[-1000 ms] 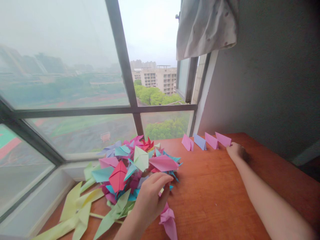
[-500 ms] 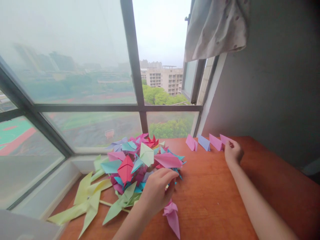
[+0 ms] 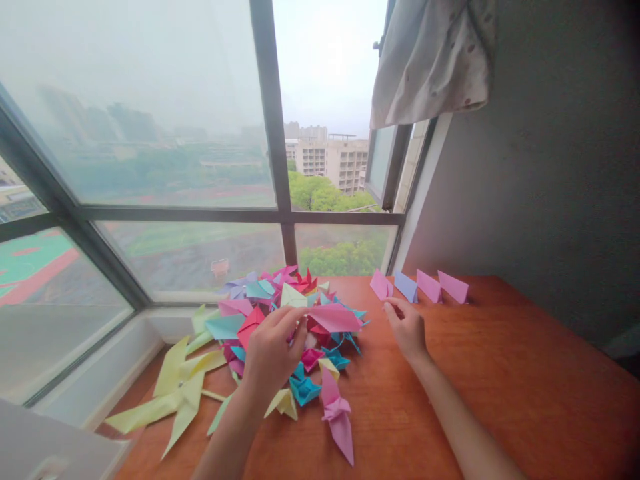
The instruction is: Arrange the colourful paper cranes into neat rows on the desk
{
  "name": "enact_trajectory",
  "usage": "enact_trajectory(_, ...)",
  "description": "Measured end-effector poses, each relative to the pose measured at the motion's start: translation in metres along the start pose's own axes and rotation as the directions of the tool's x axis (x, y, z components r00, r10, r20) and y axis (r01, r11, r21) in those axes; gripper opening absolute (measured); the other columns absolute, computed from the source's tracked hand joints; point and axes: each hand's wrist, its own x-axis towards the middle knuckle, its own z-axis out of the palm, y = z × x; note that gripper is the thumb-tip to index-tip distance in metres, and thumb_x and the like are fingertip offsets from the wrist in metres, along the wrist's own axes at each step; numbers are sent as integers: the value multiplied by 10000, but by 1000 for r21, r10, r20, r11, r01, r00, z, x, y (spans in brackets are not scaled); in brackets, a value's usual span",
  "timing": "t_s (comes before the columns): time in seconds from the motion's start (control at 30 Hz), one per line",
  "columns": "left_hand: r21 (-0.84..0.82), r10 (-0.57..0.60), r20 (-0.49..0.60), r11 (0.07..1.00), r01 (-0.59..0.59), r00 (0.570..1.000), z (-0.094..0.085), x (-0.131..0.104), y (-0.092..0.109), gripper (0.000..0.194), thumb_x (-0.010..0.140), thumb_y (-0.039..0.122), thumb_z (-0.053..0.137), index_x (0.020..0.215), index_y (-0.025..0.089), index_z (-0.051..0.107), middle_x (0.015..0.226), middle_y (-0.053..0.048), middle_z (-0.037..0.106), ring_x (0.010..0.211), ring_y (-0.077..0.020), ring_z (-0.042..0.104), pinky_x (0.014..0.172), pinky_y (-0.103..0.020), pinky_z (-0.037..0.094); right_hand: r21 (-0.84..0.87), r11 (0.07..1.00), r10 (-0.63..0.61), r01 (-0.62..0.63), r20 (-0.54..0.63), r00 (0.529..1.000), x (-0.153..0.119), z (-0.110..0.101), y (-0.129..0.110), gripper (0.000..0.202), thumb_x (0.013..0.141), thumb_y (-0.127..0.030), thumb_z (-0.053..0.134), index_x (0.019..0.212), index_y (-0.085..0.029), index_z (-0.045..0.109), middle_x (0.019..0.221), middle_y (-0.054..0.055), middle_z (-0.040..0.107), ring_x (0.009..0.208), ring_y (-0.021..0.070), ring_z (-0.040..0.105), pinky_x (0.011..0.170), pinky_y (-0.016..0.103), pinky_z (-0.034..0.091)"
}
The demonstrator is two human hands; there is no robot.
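Note:
My left hand (image 3: 274, 350) reaches over a pile of folded paper pieces, thumb and fingers pinched at the near tip of a pink paper plane (image 3: 335, 319). My right hand (image 3: 407, 330) hovers over the table just in front of the leftmost pink paper plane (image 3: 381, 287) in a row, its thumb and forefinger slightly apart with nothing seen between them. That row also holds a blue paper plane (image 3: 406, 287) and two more pink paper planes, the nearer one (image 3: 429, 287) and the end one (image 3: 453, 288). All stand upright on the table.
Around the left hand lie a red folded piece (image 3: 251, 323), blue paper boats (image 3: 305, 389) and a pink folded paper piece (image 3: 337, 417). A yellow paper pinwheel (image 3: 183, 387) rests at left. Windows and a grey wall (image 3: 540, 200) bound the wooden table (image 3: 480, 387).
My right hand has let go of the rightmost pink plane, which now stands alone, and moved left along the row. The left hand has shifted left and up to the pile's pink plane.

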Motion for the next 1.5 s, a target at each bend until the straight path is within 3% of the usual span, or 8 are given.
enact_trajectory(0.23, 157, -246, -192, 948, 277, 950, -44, -39, -27, 189, 891, 322, 566, 912, 205, 712, 777, 3, 732, 574, -139, 617, 617, -228, 490, 20, 999, 44, -43, -9, 999, 2, 1, 8, 355, 853, -471, 545, 899, -167, 722, 868, 77, 740, 758, 233, 667, 716, 351, 530)
enact_trajectory(0.47, 316, -214, -71, 922, 226, 974, -47, -88, -44, 221, 894, 388, 556, 854, 211, 682, 737, -5, 712, 559, -145, 619, 559, -221, 464, 23, 999, 29, -30, 32, 999, -1, 4, 4, 369, 864, -458, 508, 907, -166, 729, 877, 78, 743, 779, 230, 669, 719, 335, 525)
enact_trajectory(0.63, 434, -261, 11, 871, 231, 965, -44, -89, -49, 262, 907, 406, 498, 910, 213, 675, 810, -34, 732, 682, -184, 675, 601, -242, 463, 12, 1000, 19, -20, 47, 999, -2, 5, 1, 342, 850, -430, 512, 878, -169, 731, 898, 84, 744, 779, 229, 663, 724, 327, 511)
enact_trajectory(0.8, 586, -387, 104, 768, 258, 916, -44, -81, -45, 249, 886, 346, 515, 1024, 212, 673, 903, -54, 740, 761, -217, 689, 619, -264, 445, 9, 1000, 5, -5, 44, 999, -1, 4, -1, 321, 851, -403, 499, 870, -179, 729, 914, 82, 745, 787, 226, 663, 725, 320, 503)
enact_trajectory(1.03, 654, -478, 121, 698, 292, 870, -42, -72, -44, 226, 887, 293, 540, 1055, 227, 676, 985, -52, 743, 796, -217, 695, 600, -264, 416, 19, 1000, -12, 11, 30, 999, 1, 3, -3, 313, 854, -381, 489, 863, -178, 728, 881, 76, 739, 763, 214, 658, 697, 303, 502)
enact_trajectory(1.33, 596, -316, -36, 755, 274, 948, -40, -71, -23, 176, 932, 322, 510, 923, 228, 658, 937, -12, 723, 764, -197, 683, 592, -270, 418, 29, 999, -27, 26, 41, 999, 2, 4, -3, 292, 855, -356, 487, 844, -187, 724, 879, 62, 735, 771, 203, 664, 684, 293, 500)
enact_trajectory(1.4, 510, -234, 13, 838, 195, 972, -31, -70, -12, 204, 947, 328, 485, 907, 228, 657, 930, -15, 725, 786, -187, 686, 643, -266, 452, 30, 999, -28, 26, 44, 999, 2, 4, -4, 287, 851, -351, 488, 846, -189, 725, 887, 62, 736, 773, 204, 665, 681, 293, 500)
enact_trajectory(1.5, 395, -119, 196, 918, 33, 973, -8, -67, 4, 244, 947, 303, 478, 1094, 213, 652, 1058, -50, 729, 943, -206, 688, 810, -284, 498, 31, 999, -28, 26, 51, 998, 1, 5, -3, 284, 849, -345, 488, 852, -189, 726, 884, 64, 738, 764, 205, 665, 679, 296, 499)
